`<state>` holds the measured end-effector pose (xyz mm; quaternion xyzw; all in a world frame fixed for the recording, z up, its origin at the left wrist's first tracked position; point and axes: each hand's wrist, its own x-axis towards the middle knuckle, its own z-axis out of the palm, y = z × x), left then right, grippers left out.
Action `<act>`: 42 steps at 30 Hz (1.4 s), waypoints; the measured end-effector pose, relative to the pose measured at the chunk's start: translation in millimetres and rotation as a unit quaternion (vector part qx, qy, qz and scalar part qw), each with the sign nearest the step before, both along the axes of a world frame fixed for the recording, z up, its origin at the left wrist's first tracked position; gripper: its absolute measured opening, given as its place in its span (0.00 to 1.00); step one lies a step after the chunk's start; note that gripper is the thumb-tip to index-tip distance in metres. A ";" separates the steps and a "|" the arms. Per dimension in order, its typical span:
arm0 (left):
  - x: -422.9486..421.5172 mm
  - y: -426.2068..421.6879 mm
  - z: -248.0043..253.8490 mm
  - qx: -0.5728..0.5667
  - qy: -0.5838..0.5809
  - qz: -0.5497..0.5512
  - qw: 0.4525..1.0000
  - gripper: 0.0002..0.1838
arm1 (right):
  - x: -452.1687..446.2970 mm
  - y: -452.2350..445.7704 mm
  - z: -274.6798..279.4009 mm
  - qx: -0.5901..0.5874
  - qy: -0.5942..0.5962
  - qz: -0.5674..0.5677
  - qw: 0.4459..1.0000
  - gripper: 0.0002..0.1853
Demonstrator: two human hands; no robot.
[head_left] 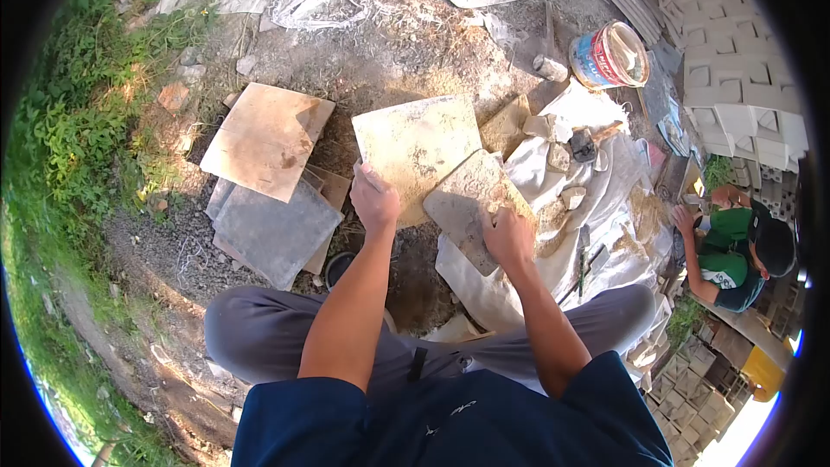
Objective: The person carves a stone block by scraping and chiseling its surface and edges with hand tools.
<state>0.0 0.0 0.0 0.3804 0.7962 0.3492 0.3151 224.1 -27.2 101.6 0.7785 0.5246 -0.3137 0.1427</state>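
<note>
My left hand [376, 199] grips the lower left edge of a large, pale, dusty tile [419, 143], with the thumb on its top face. My right hand [512, 238] is closed at the lower right edge of a smaller grey-brown tile [467, 195], its fingertips partly hidden. This smaller tile overlaps the lower right corner of the large one. To the left, a tan tile [268, 134] lies partly over a dark grey tile [281, 229], with more tile edges showing beneath. Another brown tile [506, 125] lies just behind the two in my hands.
A whitish sheet [553, 173] with broken stone pieces [572, 197] and a hammer [588, 143] lies at the right. Beyond it stands a paint bucket [609, 56]. Stacked pale blocks [735, 52] line the far right, where another person [735, 246] sits. Plants [78, 138] border the left.
</note>
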 end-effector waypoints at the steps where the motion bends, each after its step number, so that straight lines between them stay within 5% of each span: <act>1: -9.2 1.2 -2.1 -0.008 0.016 0.002 1.000 0.29 | -10.7 2.6 6.4 0.002 0.019 0.008 1.000 0.29; 7: 3.0 -5.4 11.1 0.061 0.026 0.108 0.992 0.31 | -35.8 3.6 6.8 0.186 0.145 0.094 0.967 0.25; 9: 4.1 1.1 27.5 0.206 0.185 0.139 0.951 0.29 | -55.8 16.6 8.5 0.165 0.139 0.082 0.973 0.26; 11: 8.4 6.2 64.3 0.251 0.231 -0.030 0.939 0.26 | -74.9 14.1 5.0 0.162 0.150 0.105 0.970 0.25; 13: 6.7 13.9 58.3 0.158 0.256 -0.170 0.938 0.29 | -94.2 10.9 -10.9 0.204 0.162 0.134 0.956 0.24; 16: -4.6 15.0 32.0 0.135 0.216 -0.192 0.948 0.30 | -101.4 9.9 -31.0 0.186 0.149 0.155 0.959 0.26; 18: -8.7 13.8 21.9 0.072 0.322 -0.270 0.904 0.30 | -106.4 15.7 -24.1 0.115 0.136 0.166 0.970 0.29; 24: 20.1 64.3 20.9 0.094 0.315 -0.311 0.892 0.30 | -86.8 47.4 -45.9 0.163 0.079 0.116 0.977 0.28; 29: 122.8 116.7 12.8 0.171 0.228 -0.365 0.886 0.32 | -8.6 76.6 -15.2 0.253 0.054 0.018 0.966 0.17; 33: 115.2 112.1 31.4 0.222 0.250 -0.344 0.878 0.32 | -16.8 73.3 -12.7 0.260 0.118 0.002 0.958 0.16; 35: 66.4 109.6 32.0 0.118 0.318 -0.310 0.888 0.32 | -51.1 76.6 -25.6 0.243 0.102 0.070 0.962 0.16; 38: 25.8 112.9 -3.9 0.183 0.274 -0.308 0.892 0.31 | -87.3 77.9 -36.1 0.190 0.123 0.064 0.972 0.17; 42: 94.5 121.2 2.9 0.194 0.253 -0.374 0.871 0.30 | -35.4 68.1 -41.6 0.255 0.079 -0.023 0.963 0.18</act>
